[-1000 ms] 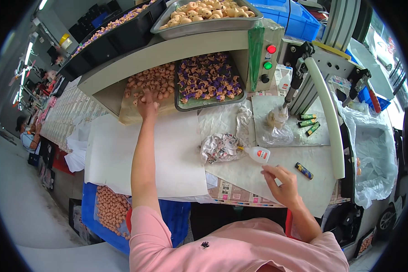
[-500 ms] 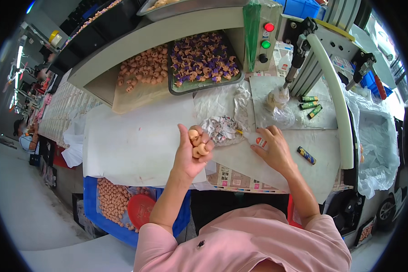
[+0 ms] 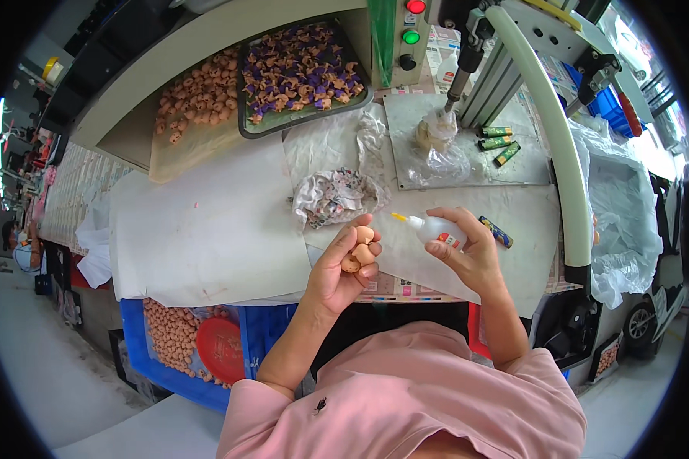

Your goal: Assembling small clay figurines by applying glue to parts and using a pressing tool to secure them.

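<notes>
Several small tan rounded doll-like parts point(image 3: 364, 252) lie in the curled fingers of my left hand point(image 3: 335, 269); some show hollow openings. My right hand point(image 3: 475, 256) is wrapped round a white squeeze bottle point(image 3: 439, 229) with a red label. Tilted nearly sideways, the bottle has its yellow nozzle point(image 3: 399, 217) toward the parts, a short gap away from them. Just beyond my left hand sits a crumpled patterned cloth point(image 3: 335, 197) on the paper-covered bench point(image 3: 207, 229).
Under a shelf stand a black tray point(image 3: 245, 131) of tan-and-purple pieces and a heap of tan parts point(image 3: 207, 92). Right are a clamp press point(image 3: 467, 57), several green cylinders point(image 3: 496, 143) and a dark blue one point(image 3: 497, 232). A blue bin point(image 3: 134, 336) holds tan parts and a red dish point(image 3: 220, 350).
My right hand has raised the bottle from beside the cloth and turned its nozzle toward my left hand. My left hand has brought the parts closer to it. The whole view has shifted.
</notes>
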### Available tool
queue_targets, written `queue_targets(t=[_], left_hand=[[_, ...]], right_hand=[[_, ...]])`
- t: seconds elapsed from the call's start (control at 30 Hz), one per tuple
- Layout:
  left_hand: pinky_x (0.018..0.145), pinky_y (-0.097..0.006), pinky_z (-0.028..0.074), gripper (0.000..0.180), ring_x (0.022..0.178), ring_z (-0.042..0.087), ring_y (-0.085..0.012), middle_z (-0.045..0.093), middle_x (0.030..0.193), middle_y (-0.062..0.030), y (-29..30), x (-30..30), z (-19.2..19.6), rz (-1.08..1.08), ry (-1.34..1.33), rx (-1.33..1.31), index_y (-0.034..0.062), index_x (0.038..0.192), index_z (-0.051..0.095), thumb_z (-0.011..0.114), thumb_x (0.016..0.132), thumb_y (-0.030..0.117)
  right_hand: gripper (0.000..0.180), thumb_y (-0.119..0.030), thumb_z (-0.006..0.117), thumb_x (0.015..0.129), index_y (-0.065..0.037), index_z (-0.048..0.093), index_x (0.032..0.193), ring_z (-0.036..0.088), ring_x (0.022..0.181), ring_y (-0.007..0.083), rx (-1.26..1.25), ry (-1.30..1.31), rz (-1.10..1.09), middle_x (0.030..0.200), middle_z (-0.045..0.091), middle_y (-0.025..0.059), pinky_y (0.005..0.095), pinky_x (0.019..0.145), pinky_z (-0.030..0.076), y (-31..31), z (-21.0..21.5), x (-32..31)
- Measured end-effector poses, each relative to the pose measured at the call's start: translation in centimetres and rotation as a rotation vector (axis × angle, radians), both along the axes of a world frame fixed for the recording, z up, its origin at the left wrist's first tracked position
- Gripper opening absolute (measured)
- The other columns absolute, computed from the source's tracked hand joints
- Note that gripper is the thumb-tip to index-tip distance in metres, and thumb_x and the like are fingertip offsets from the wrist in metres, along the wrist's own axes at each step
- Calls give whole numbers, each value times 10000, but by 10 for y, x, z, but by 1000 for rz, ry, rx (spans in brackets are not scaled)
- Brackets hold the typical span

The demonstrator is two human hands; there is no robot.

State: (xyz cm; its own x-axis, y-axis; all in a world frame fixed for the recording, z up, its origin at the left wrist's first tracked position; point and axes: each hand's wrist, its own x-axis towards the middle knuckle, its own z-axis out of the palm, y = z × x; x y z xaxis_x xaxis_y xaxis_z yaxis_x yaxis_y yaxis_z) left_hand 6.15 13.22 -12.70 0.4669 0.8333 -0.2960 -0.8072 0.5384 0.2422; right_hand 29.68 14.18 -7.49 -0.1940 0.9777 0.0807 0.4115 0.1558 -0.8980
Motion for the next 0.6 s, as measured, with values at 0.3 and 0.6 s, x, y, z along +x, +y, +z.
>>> queue_targets(t=[0.3,0.6], left_hand=[[623,-242,482,248,864,587,-137,589,1078,-86,-2,25,-3,-45,48,17,102,1182,544,568,952,190],[647,-240,513,347,920,576,-170,564,1118,-104,-3,23,-16,-68,3,-106,65,1267,495,559,949,186]], right_hand=[[463,-266,860,681,-21,604,979,530,767,86,0,464,-145,869,548,13,229,658,421,-7,-6,7],[408,-211,842,708,-2,641,994,519,759,122,261,242,-118,848,535,44,250,646,407,-16,-11,10]])
